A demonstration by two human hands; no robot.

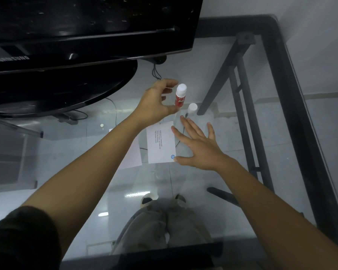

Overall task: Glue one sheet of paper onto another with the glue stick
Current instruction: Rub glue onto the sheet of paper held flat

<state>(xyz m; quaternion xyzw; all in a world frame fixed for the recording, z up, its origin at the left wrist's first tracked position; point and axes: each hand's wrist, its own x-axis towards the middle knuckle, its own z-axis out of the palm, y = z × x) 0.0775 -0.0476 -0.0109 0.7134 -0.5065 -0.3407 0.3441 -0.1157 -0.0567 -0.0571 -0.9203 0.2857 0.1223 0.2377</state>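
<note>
The glue stick (180, 96) stood upright on the glass table (242, 172), w/ the left hand (155, 103) cupped wide just beside it, not closed. 2 sheets, a printed sheet (160, 144) and a plain sheet (134, 152), were seen nearby, the right hand (198, 147) spread flat at the printed one's edge. A clumsy grab could tip the stick into the small white cap (192, 108).

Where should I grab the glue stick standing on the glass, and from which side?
Pinch the glue stick's red labelled barrel from its left, where the open left hand is. It stands upright, and the loose white cap crowds its right.

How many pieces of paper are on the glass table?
2: the printed white sheet beside the right hand, and a plain sheet partly hidden under the left arm.
</note>
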